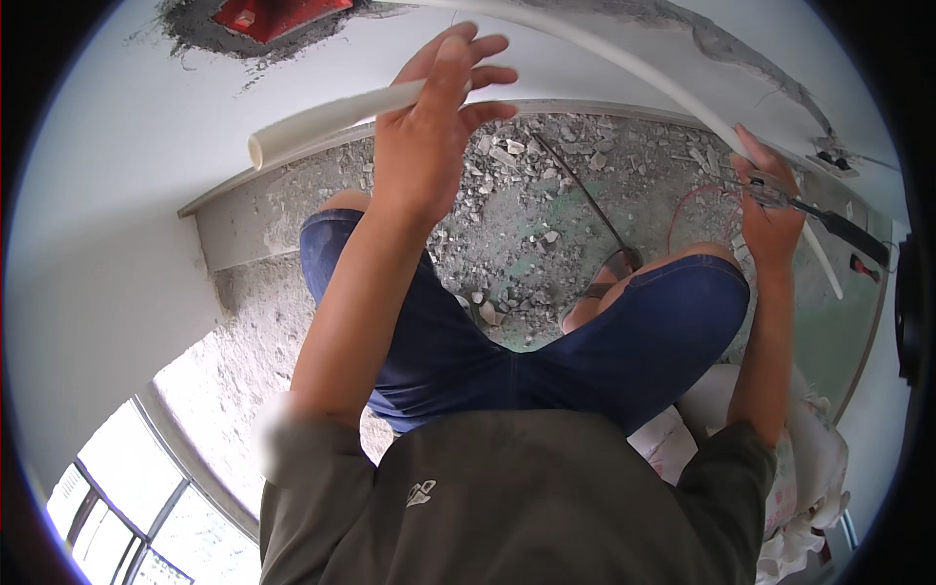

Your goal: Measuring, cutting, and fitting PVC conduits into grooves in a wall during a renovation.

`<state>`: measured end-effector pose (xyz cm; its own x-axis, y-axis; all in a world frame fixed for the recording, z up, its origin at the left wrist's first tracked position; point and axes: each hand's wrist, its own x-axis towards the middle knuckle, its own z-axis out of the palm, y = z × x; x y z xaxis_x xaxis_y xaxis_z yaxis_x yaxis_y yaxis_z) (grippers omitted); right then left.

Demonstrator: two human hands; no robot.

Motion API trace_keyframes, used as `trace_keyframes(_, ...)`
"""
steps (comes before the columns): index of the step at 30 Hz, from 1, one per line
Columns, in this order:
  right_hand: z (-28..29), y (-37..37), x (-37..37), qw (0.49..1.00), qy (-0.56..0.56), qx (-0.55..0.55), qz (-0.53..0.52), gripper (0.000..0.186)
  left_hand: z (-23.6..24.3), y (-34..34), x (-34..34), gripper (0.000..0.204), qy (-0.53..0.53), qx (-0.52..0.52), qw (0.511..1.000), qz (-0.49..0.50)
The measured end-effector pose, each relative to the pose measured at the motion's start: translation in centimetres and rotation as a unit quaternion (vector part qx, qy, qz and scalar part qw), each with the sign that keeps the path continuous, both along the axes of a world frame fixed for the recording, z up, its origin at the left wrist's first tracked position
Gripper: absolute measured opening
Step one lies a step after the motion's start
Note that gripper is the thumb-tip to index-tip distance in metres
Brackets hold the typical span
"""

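My left hand (424,136) grips a short white pipe (322,120) between thumb and fingers, its other fingers spread and the pipe's open end pointing left. My right hand (770,219) is closed around a long white pipe (663,80), which arches from the top of the view down past that hand. The same hand also holds a metal hand tool with black handles (843,229), lying across the long pipe. Exactly where the tool's jaws meet the pipe I cannot make out.
A red wall box (273,15) sits in a rough cutout. Rubble (497,234) covers the floor, with a dark rod (575,180), red wire (682,200) and red-handled tool (861,268). Pale sacks (799,468) lie behind me at right; a window (127,497) is at lower left.
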<state>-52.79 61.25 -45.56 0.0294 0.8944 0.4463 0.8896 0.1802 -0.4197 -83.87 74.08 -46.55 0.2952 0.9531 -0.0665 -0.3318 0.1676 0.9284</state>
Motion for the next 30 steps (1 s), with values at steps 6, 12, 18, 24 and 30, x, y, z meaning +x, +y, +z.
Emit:
trace_keyframes(6, -0.8, 0.6, 0.2, 0.999, 0.032, 0.002, -0.008, 0.047, 0.4, 1.5, 2.9, 0.056, -0.030, -0.061, 0.998, 0.013)
trace_keyframes(12, -1.1, 2.3, 0.0, 0.997, -0.015, 0.061, 0.032, 0.044, -0.2, 2.7, 3.3, 0.044, -0.071, -0.041, 0.996, 0.020)
trace_keyframes(18, -1.4, 2.3, 0.1, 0.997, -0.047, 0.059, 0.012, 0.039, -0.7, 3.4, 3.6, 0.038, -0.114, -0.065, 0.991, 0.019)
trace_keyframes(24, -1.2, 2.6, 0.0, 0.995, -0.089, 0.037, 0.000, 0.027, -0.4, 3.8, 3.8, 0.032, -0.134, -0.069, 0.988, 0.017)
trace_keyframes(30, -1.3, 2.4, -0.1, 0.998, -0.068, 0.013, 0.012, 0.030, -0.5, 3.9, 3.8, 0.031, -0.123, -0.065, 0.990, 0.023)
